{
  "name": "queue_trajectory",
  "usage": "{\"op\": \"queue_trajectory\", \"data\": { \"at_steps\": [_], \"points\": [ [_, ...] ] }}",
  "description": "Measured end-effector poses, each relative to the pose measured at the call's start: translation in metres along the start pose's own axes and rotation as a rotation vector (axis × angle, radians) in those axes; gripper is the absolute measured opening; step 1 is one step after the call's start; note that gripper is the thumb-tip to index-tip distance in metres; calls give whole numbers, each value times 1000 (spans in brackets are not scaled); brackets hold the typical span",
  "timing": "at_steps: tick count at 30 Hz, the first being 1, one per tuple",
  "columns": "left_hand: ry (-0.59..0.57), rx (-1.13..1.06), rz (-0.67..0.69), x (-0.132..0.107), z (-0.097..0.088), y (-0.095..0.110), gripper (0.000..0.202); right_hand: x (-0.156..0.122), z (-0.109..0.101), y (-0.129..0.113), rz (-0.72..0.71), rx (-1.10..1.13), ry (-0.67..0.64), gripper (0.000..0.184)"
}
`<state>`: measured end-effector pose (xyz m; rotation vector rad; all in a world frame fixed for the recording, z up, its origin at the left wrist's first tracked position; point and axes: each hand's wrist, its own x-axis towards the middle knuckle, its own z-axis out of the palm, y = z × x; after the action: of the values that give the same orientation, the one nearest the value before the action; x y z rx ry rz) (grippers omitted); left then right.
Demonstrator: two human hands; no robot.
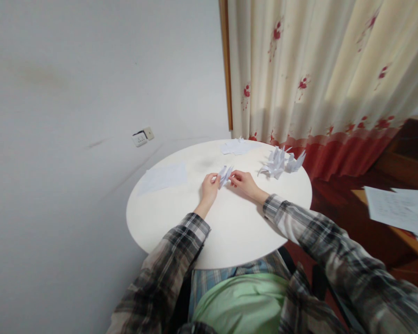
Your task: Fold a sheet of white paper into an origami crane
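Above the middle of the round white table [230, 232], a small folded white paper [225, 176] with pointed parts is held between both hands. My left hand [210, 185] pinches its left side between thumb and fingers. From the right, my right hand [243, 182] has its thumb and forefinger closed on the paper's other side. The fingertips hide part of the folds. Off to the right on the tabletop sits a cluster of folded paper cranes [277, 163], apart from both hands.
Flat white sheets [163, 177] lie at the table's left, and more paper pieces [237, 147] at the back. A wall with a socket [139, 138] borders the left side. Behind hangs a flowered curtain [316, 60]. Written sheets [397, 208] rest on wooden furniture at right.
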<state>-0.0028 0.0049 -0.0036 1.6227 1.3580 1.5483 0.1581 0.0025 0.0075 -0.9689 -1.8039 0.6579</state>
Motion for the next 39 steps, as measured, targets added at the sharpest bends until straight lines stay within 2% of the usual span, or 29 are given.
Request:
{"op": "queue_trajectory", "data": {
  "at_steps": [10,39],
  "points": [
    [4,10,2,0,0,1,16,0,0,2,-44,-34,26,20],
    [-17,-3,-19,0,1,1,17,-2,-3,-9,-15,34,93,18]
  ]
}}
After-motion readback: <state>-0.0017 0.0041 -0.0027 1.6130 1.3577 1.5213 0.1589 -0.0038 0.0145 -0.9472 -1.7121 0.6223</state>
